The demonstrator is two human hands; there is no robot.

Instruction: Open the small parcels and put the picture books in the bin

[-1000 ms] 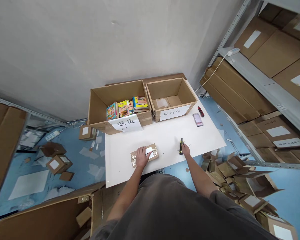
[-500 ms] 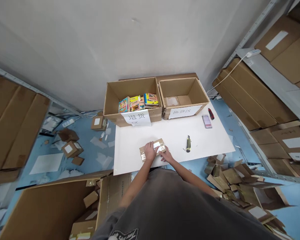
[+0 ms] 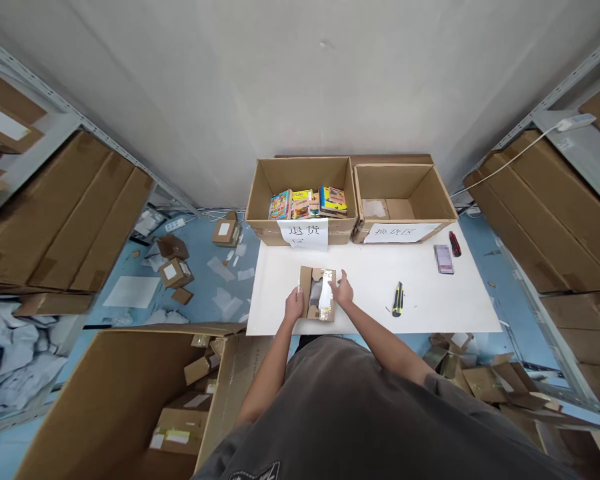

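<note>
A small cardboard box [image 3: 305,283] lies on the white tabletop in front of me, its lid parted. Through the gap, something greyish shows inside; I cannot make out what it is. My left hand [image 3: 294,305] is closed on the box's left flap. At the right edge, my right hand [image 3: 343,291] grips the other flap, which carries a white label and shiny tape, with the thumb on top of it. To the right of that hand a black and yellow box cutter [image 3: 398,300] rests on the table [image 3: 370,313].
Behind stand a carton [image 3: 265,230] of colourful books [image 3: 300,204] and another carton [image 3: 433,207], both with paper signs. A phone [image 3: 443,259] and a red cutter [image 3: 455,244] lie right. A large open carton [image 3: 105,400] stands left of me; shelves flank both sides.
The small box has turned upright in my view and its lid has come open. My hands have moved to its two sides. The head view has shifted left.
</note>
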